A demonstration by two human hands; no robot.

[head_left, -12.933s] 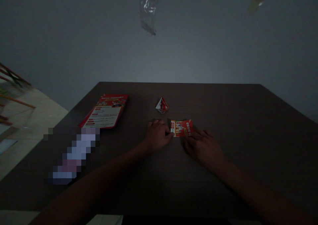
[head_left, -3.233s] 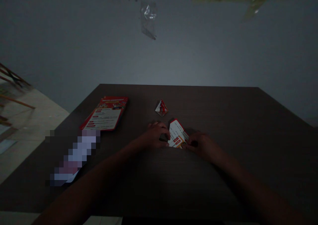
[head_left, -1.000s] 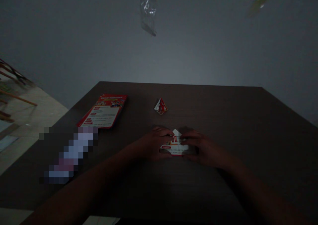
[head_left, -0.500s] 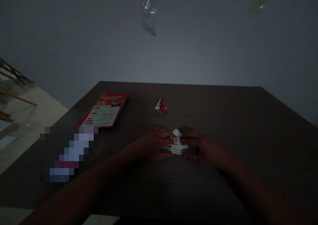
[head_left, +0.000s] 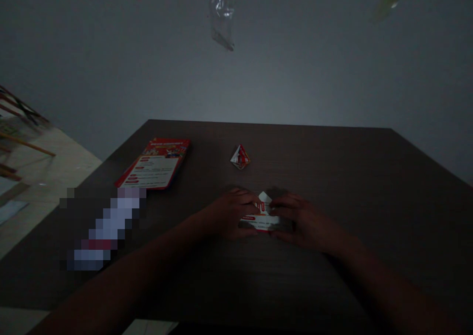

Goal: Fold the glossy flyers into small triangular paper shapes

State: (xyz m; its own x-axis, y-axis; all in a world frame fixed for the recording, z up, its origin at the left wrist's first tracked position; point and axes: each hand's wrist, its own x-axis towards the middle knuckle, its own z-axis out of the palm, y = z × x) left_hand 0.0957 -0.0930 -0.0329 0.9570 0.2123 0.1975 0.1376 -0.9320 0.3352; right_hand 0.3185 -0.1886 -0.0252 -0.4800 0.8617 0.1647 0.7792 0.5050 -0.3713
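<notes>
On the dark wooden table (head_left: 332, 162), a folded sheet of printed paper (head_left: 264, 221) lies flat, white with red labels and a pointed white tip on its far side. My left hand (head_left: 234, 214) grips its left side, fingers on top and thumb at the near edge. From the right, my right hand (head_left: 301, 221) holds the other side in the same way, fingers bent over the paper. Both hands cover parts of the sheet. Beyond them sits a small folded paper shape (head_left: 240, 157), red and white, with a pointed top.
A stack of red and white leaflets (head_left: 153, 170) lies at the left of the table. Nearer me is a long blurred-out pale item (head_left: 107, 231). Clear plastic (head_left: 222, 17) hangs on the wall behind. Wooden poles or legs (head_left: 29, 145) stand over the floor at far left.
Both hands stay on the folded paper in nearly the same place. The view has shifted very slightly; nothing else has visibly moved.
</notes>
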